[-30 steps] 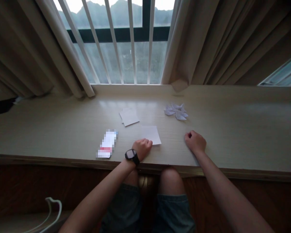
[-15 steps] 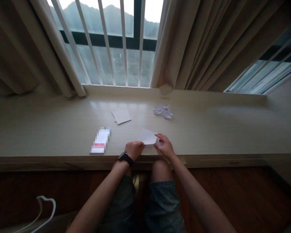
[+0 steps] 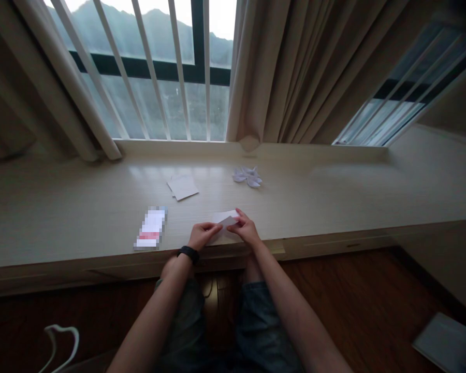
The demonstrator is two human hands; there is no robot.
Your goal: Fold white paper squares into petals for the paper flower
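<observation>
Between my two hands, at the front edge of the pale desk (image 3: 318, 202), is a white sheet of paper (image 3: 225, 223) with a part of it folded over. My left hand (image 3: 204, 234), with a dark watch (image 3: 188, 253) on the wrist, pinches the paper's left side. On the right side, my right hand (image 3: 245, 228) grips the sheet between thumb and fingers. Beyond the hands lie a small stack of white square papers (image 3: 183, 187) and a folded white paper piece with several pointed petals (image 3: 247, 176).
A phone-shaped blurred item (image 3: 150, 228) lies left of my hands. Curtains (image 3: 295, 72) and a barred window (image 3: 151, 77) stand behind the desk. A white curved object (image 3: 76, 339) is at the lower left, and a pale flat box-like thing (image 3: 448, 342) at the lower right.
The paper, flat and lifted before, now has a part folded over. Both hands have come closer together on it. The whole view has swung somewhat to the right.
</observation>
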